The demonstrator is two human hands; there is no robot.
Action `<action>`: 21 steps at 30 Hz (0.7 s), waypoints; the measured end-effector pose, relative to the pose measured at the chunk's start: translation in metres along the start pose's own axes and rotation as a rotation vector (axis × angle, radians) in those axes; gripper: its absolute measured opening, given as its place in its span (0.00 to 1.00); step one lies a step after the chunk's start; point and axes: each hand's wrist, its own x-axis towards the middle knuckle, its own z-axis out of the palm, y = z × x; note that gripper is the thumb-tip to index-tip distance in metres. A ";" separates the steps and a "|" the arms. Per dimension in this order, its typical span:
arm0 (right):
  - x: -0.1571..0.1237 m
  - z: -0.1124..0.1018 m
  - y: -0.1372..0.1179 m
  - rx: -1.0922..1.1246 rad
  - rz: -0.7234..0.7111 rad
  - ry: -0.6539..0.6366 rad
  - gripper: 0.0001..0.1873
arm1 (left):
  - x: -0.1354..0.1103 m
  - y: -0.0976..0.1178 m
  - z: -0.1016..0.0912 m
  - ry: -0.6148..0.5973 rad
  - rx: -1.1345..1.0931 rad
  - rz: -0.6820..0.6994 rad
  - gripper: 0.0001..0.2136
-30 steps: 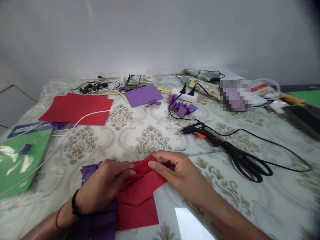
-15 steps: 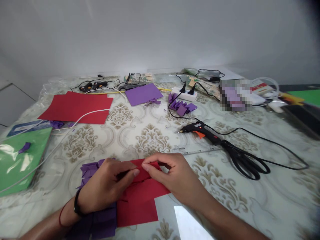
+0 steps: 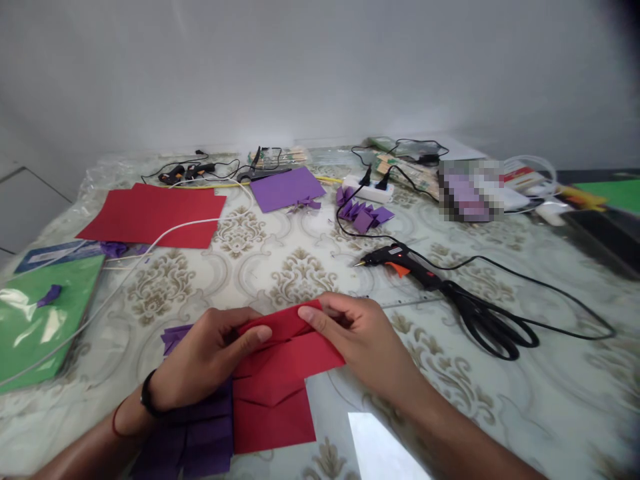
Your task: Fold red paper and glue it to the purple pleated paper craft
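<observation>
A piece of red paper (image 3: pixel 300 359) with creases is held up between both hands. My left hand (image 3: pixel 215 357) pinches its left part, thumb on top and fingers behind. At its right end my right hand (image 3: pixel 357 333) grips it the same way. Beneath lies another red paper piece (image 3: pixel 275 423), creased and flat on the table. Folded purple paper pieces (image 3: pixel 200 433) in rows lie under my left hand and wrist, partly hidden by them.
Beyond my right hand lie a glue gun (image 3: pixel 400 260) with its red light on, black-handled scissors (image 3: pixel 490 320) and a ruler (image 3: pixel 415 301). Red sheets (image 3: pixel 155 213), a purple sheet (image 3: pixel 287 189), a power strip (image 3: pixel 370 190) and a green pack (image 3: pixel 45 320) sit farther off. A white cable (image 3: pixel 165 233) crosses the left side.
Both hands have shifted their grip on the red paper. My right hand has moved slightly up and right, and the paper's upper edge is lifted and turned toward me.
</observation>
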 end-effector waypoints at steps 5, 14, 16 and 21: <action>0.000 -0.003 -0.003 0.166 0.081 -0.167 0.19 | 0.000 -0.004 -0.001 0.042 0.020 -0.041 0.23; -0.002 0.004 0.004 0.127 0.109 -0.127 0.16 | 0.003 -0.001 0.005 0.008 -0.294 -0.252 0.17; -0.003 0.006 0.004 0.116 0.111 -0.124 0.15 | 0.004 -0.003 0.008 0.049 -0.402 -0.243 0.16; -0.003 0.011 0.007 0.162 0.131 -0.160 0.12 | 0.004 0.000 0.013 0.125 -0.468 -0.179 0.14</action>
